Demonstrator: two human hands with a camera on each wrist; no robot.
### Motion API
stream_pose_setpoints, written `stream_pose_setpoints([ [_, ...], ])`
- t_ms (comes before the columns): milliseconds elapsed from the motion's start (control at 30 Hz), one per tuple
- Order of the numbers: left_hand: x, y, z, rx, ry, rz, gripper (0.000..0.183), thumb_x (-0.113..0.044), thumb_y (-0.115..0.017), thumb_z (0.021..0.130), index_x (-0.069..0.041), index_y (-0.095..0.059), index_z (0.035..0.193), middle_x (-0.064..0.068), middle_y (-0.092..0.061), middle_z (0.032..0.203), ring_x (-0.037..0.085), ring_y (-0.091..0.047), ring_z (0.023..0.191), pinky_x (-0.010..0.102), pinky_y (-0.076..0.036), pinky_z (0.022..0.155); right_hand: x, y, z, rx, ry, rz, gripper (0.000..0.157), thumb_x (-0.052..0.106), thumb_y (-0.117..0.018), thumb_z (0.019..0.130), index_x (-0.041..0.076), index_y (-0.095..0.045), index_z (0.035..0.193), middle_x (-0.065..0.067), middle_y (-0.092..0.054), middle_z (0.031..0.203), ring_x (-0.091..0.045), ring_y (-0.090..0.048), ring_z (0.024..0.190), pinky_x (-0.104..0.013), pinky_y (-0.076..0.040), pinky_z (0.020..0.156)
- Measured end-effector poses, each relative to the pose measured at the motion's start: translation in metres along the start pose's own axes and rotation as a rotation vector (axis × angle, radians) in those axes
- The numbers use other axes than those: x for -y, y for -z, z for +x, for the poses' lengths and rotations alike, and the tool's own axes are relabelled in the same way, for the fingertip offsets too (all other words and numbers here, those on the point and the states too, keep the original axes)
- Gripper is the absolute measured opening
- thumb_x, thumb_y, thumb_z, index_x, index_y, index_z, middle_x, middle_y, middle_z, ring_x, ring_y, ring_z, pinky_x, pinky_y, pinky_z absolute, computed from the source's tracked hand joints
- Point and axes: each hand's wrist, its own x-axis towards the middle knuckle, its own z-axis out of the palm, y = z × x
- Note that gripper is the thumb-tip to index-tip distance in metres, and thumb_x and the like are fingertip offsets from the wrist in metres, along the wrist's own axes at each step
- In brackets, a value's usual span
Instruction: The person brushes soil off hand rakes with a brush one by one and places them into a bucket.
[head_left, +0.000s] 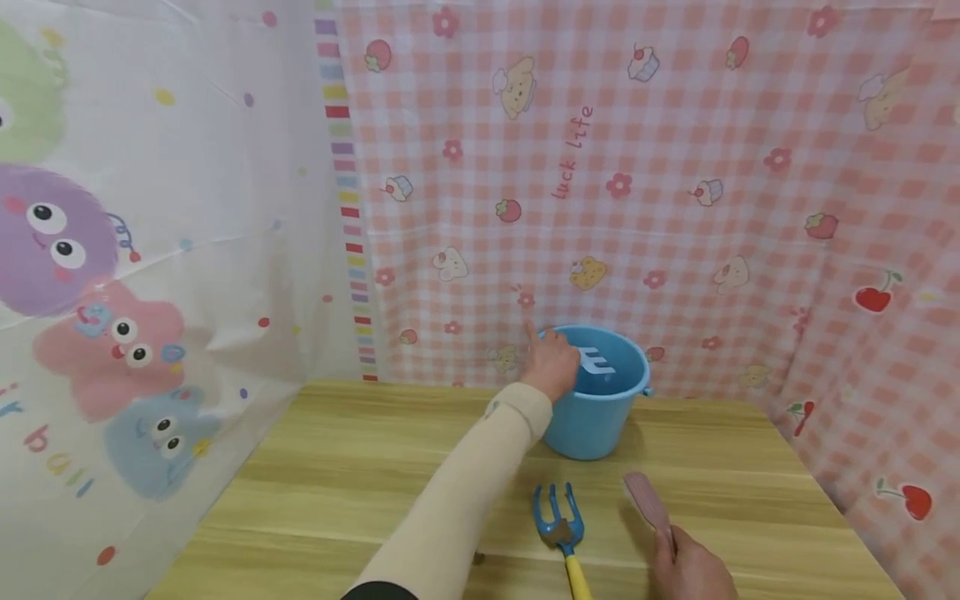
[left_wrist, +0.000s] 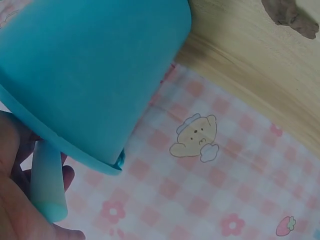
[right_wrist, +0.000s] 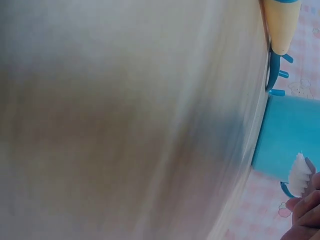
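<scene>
My left hand (head_left: 553, 365) is at the left rim of a light blue bucket (head_left: 590, 429). It grips a pale blue handle (left_wrist: 48, 185) just outside the rim in the left wrist view. Inside the bucket, a light blue toothed tool head (head_left: 597, 361) shows beside that hand; the fingers hide where it joins the handle. My right hand (head_left: 693, 571) holds a pink brush (head_left: 647, 500) above the table, right of a hand fork. White bristles (right_wrist: 300, 176) show on the brush in the right wrist view.
The hand fork (head_left: 558, 521), with blue tines and a yellow handle, lies in front of the bucket on the wooden table (head_left: 337, 500). A brown lump (left_wrist: 290, 19) lies on the table. A checked cloth (head_left: 465, 233) hangs behind, and a white printed sheet (head_left: 225, 208) at left.
</scene>
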Motion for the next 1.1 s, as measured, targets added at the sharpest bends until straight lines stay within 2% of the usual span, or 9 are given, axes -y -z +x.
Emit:
stream_pose_setpoints([
  [167,-0.009,0.003,0.007,0.055,-0.014,-0.012,0.022,-0.034,-0.054,0.101,-0.029,-0.072,0.113,-0.001,-0.064,0.121,0.024,-0.050,0.122,0.070,-0.017,0.109,-0.003,0.004,0.001,0.030,-0.021,0.002,0.039,0.020,-0.050,0.100,-0.013,-0.061,0.117,-0.031,-0.067,0.102,-0.051,-0.065,0.091,-0.059,-0.051,0.077],
  [400,-0.016,0.007,0.014,0.087,-0.036,-0.026,0.022,-0.028,-0.052,0.102,-0.028,-0.072,0.114,-0.002,-0.066,0.118,0.023,-0.051,0.122,0.069,-0.016,0.110,-0.003,0.007,0.000,-0.024,-0.028,0.009,0.035,0.022,-0.053,0.099,-0.008,-0.065,0.111,-0.029,-0.068,0.095,-0.050,-0.065,0.084,-0.059,-0.050,0.069],
  [667,-0.016,0.001,0.018,0.158,0.004,-0.068,0.023,-0.028,-0.052,0.103,-0.025,-0.072,0.115,-0.001,-0.068,0.121,0.025,-0.051,0.125,0.067,-0.022,0.110,-0.004,0.010,0.001,-0.031,-0.029,0.013,0.029,0.023,-0.054,0.099,-0.003,-0.067,0.099,-0.017,-0.066,0.078,-0.031,-0.061,0.065,-0.051,-0.047,0.058],
  [767,-0.015,0.000,0.019,0.178,0.025,-0.104,0.023,-0.027,-0.052,0.103,-0.024,-0.073,0.110,0.000,-0.069,0.118,0.027,-0.052,0.124,0.068,-0.022,0.109,-0.005,0.011,0.002,-0.036,-0.022,0.012,0.029,0.022,-0.054,0.099,-0.005,-0.066,0.100,-0.019,-0.066,0.080,-0.035,-0.063,0.067,-0.052,-0.048,0.060],
  [900,-0.014,0.001,0.020,0.213,0.038,-0.168,0.020,-0.026,-0.054,0.101,-0.022,-0.073,0.107,0.001,-0.068,0.120,0.029,-0.051,0.127,0.069,-0.017,0.109,-0.005,0.012,0.002,-0.027,-0.023,0.009,0.034,0.023,-0.053,0.099,-0.007,-0.065,0.109,-0.025,-0.068,0.090,-0.047,-0.066,0.079,-0.058,-0.050,0.067],
  [1000,-0.015,0.002,0.021,0.256,0.041,-0.209,0.020,-0.026,-0.053,0.101,-0.022,-0.072,0.110,0.001,-0.066,0.125,0.030,-0.048,0.131,0.069,-0.014,0.110,-0.005,0.011,0.002,-0.017,-0.023,0.008,0.034,0.023,-0.053,0.099,-0.007,-0.065,0.109,-0.026,-0.069,0.093,-0.048,-0.066,0.082,-0.059,-0.050,0.069],
  [1100,-0.016,0.003,0.021,0.280,0.047,-0.226,0.021,-0.025,-0.053,0.102,-0.021,-0.071,0.112,0.001,-0.065,0.128,0.030,-0.047,0.132,0.069,-0.013,0.111,-0.005,0.011,0.003,-0.026,-0.020,0.010,0.030,0.023,-0.054,0.099,-0.004,-0.067,0.102,-0.022,-0.068,0.087,-0.044,-0.066,0.076,-0.056,-0.049,0.065],
])
